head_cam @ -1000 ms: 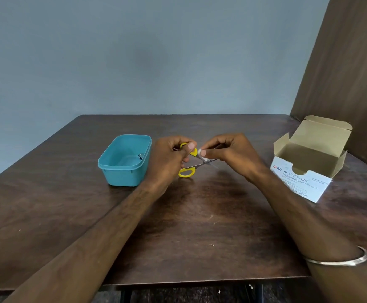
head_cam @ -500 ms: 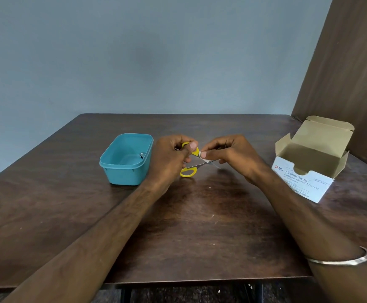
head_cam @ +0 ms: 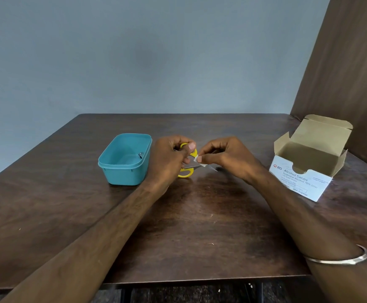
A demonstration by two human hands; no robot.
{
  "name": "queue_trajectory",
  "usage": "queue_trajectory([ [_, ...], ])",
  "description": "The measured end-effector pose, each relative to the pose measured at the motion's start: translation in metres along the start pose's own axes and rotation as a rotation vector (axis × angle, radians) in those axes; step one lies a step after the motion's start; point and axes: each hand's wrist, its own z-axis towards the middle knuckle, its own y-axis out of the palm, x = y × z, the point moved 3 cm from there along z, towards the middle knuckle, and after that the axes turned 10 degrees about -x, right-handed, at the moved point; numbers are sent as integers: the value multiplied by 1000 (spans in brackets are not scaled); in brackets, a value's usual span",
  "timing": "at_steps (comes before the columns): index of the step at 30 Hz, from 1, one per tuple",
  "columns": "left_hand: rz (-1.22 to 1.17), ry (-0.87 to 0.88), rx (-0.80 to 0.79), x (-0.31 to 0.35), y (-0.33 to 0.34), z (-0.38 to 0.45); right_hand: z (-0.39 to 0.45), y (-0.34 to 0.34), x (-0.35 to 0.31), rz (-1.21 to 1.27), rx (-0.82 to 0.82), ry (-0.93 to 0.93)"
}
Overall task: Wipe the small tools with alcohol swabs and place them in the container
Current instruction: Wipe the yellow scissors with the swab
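Dark wood grain runs across the table (head_cam: 200, 226) before us, with a pale blue wall behind its far edge. Near the table's middle our left hand (head_cam: 169, 162) curls around the yellow handles of the small scissors (head_cam: 188, 171), blades spread open. Our right hand (head_cam: 228, 159) pinches a white alcohol swab (head_cam: 199, 159) against one blade. Just left of our left hand sits the teal container (head_cam: 123, 160), a small metal item inside it. Toward the right edge an open box of alcohol swabs (head_cam: 305, 171) stands.
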Motion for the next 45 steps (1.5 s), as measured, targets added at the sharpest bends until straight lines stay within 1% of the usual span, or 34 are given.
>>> queue_trajectory([
  [3,5,-3,6,1,-1,0,0,3,-1,47,21,-11],
  [10,41,-10,12,2,-1,1,0,-3,0,-40,-14,-5],
  [16,19,-15,13,0,-1,1,1,3,1,22,18,-35],
  [22,28,-22,24,1,-3,2,0,-2,1,-58,-23,-8],
  [25,22,-22,32,1,-2,0,0,2,1,-47,-17,-26],
  [29,-65,-47,5,4,-4,1,1,3,3,59,-16,-14],
  [32,-177,-69,-75,10,-5,1,2,2,5,191,-63,34],
  [34,-257,-78,-148,15,-7,1,2,3,6,323,-103,63],
  [36,-326,-79,-245,20,-10,1,2,3,6,505,-164,86],
  [38,-358,-54,-355,25,-13,0,1,3,5,667,-262,108],
  [40,-373,-4,-433,29,-14,0,-1,3,4,744,-358,125],
  [42,-353,39,-447,31,-14,-1,-3,2,4,779,-417,134],
  [45,-249,83,-381,30,-15,-1,-4,1,4,757,-445,129],
])
